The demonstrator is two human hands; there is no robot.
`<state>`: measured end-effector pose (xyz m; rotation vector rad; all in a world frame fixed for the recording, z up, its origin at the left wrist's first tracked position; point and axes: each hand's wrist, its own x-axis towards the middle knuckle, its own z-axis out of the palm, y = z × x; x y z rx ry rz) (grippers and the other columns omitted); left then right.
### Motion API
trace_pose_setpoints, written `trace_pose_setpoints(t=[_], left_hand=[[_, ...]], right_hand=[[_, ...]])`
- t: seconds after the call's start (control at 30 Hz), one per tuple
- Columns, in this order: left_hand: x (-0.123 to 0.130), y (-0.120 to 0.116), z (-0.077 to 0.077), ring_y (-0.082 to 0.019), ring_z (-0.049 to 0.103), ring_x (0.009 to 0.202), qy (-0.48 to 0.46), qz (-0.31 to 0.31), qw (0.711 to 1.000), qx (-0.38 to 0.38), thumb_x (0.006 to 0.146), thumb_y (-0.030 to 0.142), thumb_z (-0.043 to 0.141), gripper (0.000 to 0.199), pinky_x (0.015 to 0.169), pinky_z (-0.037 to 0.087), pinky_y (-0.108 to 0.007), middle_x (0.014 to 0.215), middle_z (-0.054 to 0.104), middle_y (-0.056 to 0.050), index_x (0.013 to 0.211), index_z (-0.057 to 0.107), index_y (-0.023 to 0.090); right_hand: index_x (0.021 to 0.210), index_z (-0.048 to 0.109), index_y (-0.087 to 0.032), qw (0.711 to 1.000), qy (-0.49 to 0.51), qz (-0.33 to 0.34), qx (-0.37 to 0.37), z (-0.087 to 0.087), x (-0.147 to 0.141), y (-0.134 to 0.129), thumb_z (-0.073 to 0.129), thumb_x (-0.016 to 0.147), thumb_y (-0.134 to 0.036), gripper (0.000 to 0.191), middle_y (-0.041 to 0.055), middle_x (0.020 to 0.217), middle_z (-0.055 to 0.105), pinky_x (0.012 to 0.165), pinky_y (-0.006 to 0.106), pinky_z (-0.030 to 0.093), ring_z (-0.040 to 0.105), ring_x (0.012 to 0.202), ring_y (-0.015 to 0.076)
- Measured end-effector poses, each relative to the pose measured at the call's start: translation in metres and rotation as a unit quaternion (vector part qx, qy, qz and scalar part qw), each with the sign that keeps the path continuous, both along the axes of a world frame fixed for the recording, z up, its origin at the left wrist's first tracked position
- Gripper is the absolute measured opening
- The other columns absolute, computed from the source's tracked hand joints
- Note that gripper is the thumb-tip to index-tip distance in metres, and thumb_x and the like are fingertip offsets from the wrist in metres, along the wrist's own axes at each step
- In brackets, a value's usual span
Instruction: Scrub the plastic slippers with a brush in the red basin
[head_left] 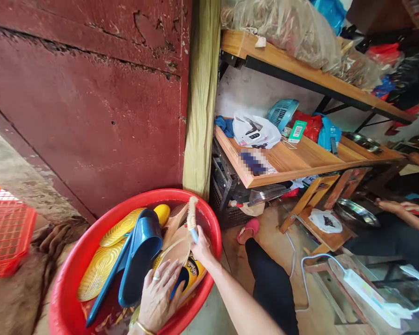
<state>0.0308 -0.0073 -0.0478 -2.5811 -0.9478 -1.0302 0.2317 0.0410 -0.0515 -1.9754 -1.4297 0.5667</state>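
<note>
The right hand (201, 249) has its fingers closed around the brush (192, 216), bristles above the tan slipper (177, 249). The left hand (162, 291) lies with fingers extended, slightly spread, at that slipper's near end. The slipper sits in the red basin (63, 279), beside blue slippers (138, 265).

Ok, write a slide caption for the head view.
Above a red tub of slippers, the right hand grips a brush; the left hand is spread nearby.
</note>
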Motion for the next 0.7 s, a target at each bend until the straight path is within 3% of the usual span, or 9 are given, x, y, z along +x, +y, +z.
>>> trace_pose_setpoints(t=[0.1, 0.17, 0.2, 0.27, 0.33, 0.4, 0.47, 0.6, 0.7], left_hand=[[-0.005, 0.001, 0.002, -0.026, 0.068, 0.111, -0.057, -0.066, 0.993, -0.085, 0.089, 0.029, 0.066, 0.04, 0.102, 0.041, -0.043, 0.124, 0.076, -0.007, 0.128, 0.068, 0.029], [-0.008, 0.003, 0.004, -0.027, 0.066, 0.116, -0.183, -0.042, 0.967, -0.171, 0.091, 0.031, 0.061, 0.038, 0.1, 0.048, -0.042, 0.133, 0.069, -0.011, 0.128, 0.068, 0.028], [-0.009, 0.005, 0.005, -0.029, 0.065, 0.118, -0.266, -0.003, 0.938, -0.222, 0.091, 0.034, 0.06, 0.037, 0.097, 0.051, -0.042, 0.137, 0.065, -0.013, 0.127, 0.069, 0.027], [-0.009, 0.011, 0.008, -0.032, 0.065, 0.117, -0.415, 0.084, 0.837, -0.346, 0.087, 0.047, 0.064, 0.042, 0.087, 0.058, -0.04, 0.136, 0.063, -0.014, 0.122, 0.07, 0.024], [-0.007, 0.017, 0.013, -0.033, 0.068, 0.11, -0.491, 0.122, 0.687, -0.522, 0.079, 0.06, 0.069, 0.053, 0.074, 0.061, -0.036, 0.124, 0.069, -0.013, 0.118, 0.07, 0.024], [-0.003, 0.021, 0.019, -0.033, 0.072, 0.101, -0.497, 0.107, 0.537, -0.673, 0.078, 0.07, 0.065, 0.063, 0.06, 0.059, -0.034, 0.109, 0.075, -0.013, 0.119, 0.069, 0.023], [-0.001, 0.022, 0.025, -0.033, 0.075, 0.094, -0.485, 0.06, 0.431, -0.759, 0.081, 0.078, 0.054, 0.071, 0.053, 0.058, -0.033, 0.101, 0.078, -0.014, 0.123, 0.067, 0.022], [-0.004, 0.018, 0.032, -0.032, 0.078, 0.09, -0.48, 0.001, 0.323, -0.815, 0.082, 0.078, 0.055, 0.078, 0.058, 0.061, -0.037, 0.1, 0.08, -0.015, 0.135, 0.059, 0.021], [-0.007, 0.014, 0.033, -0.036, 0.077, 0.097, -0.485, -0.011, 0.3, -0.821, 0.08, 0.068, 0.067, 0.082, 0.074, 0.063, -0.048, 0.111, 0.079, -0.017, 0.146, 0.051, 0.023]], right_hand=[[0.142, 0.056, -0.02, 0.999, 0.041, -0.027, -0.015, -0.012, 0.001, -0.004, 0.064, 0.089, -0.028, 0.054, 0.0122, 0.122, 0.074, 0.092, 0.035, 0.053, 0.071, 0.108, 0.0266], [0.134, 0.062, -0.019, 0.997, 0.063, -0.031, -0.017, -0.019, 0.003, -0.004, 0.061, 0.09, -0.028, 0.045, 0.0116, 0.117, 0.075, 0.088, 0.034, 0.054, 0.072, 0.104, 0.0256], [0.129, 0.064, -0.019, 0.997, 0.074, -0.03, -0.016, -0.022, 0.004, -0.004, 0.061, 0.09, -0.028, 0.041, 0.0111, 0.115, 0.076, 0.087, 0.033, 0.054, 0.072, 0.102, 0.025], [0.119, 0.068, -0.02, 0.995, 0.095, -0.024, -0.012, -0.027, 0.005, -0.001, 0.06, 0.089, -0.028, 0.032, 0.009, 0.108, 0.078, 0.082, 0.031, 0.055, 0.073, 0.096, 0.0235], [0.108, 0.069, -0.02, 0.993, 0.115, -0.018, -0.007, -0.031, 0.006, 0.001, 0.061, 0.086, -0.027, 0.024, 0.0066, 0.098, 0.079, 0.075, 0.028, 0.055, 0.073, 0.088, 0.0221], [0.1, 0.069, -0.02, 0.992, 0.127, -0.019, 0.003, -0.032, 0.006, 0.001, 0.061, 0.084, -0.026, 0.019, 0.0056, 0.089, 0.078, 0.069, 0.028, 0.055, 0.073, 0.08, 0.0216], [0.098, 0.068, -0.019, 0.991, 0.13, -0.026, 0.023, -0.031, 0.005, -0.001, 0.061, 0.082, -0.026, 0.018, 0.0065, 0.086, 0.077, 0.068, 0.029, 0.055, 0.072, 0.076, 0.0221], [0.109, 0.068, -0.019, 0.988, 0.133, -0.02, 0.077, -0.023, 0.001, -0.009, 0.059, 0.082, -0.022, 0.028, 0.0072, 0.094, 0.077, 0.078, 0.031, 0.056, 0.071, 0.085, 0.0227], [0.119, 0.067, -0.02, 0.985, 0.136, -0.013, 0.105, -0.017, -0.002, -0.014, 0.06, 0.081, -0.023, 0.039, 0.007, 0.099, 0.076, 0.08, 0.031, 0.056, 0.071, 0.092, 0.0237]])
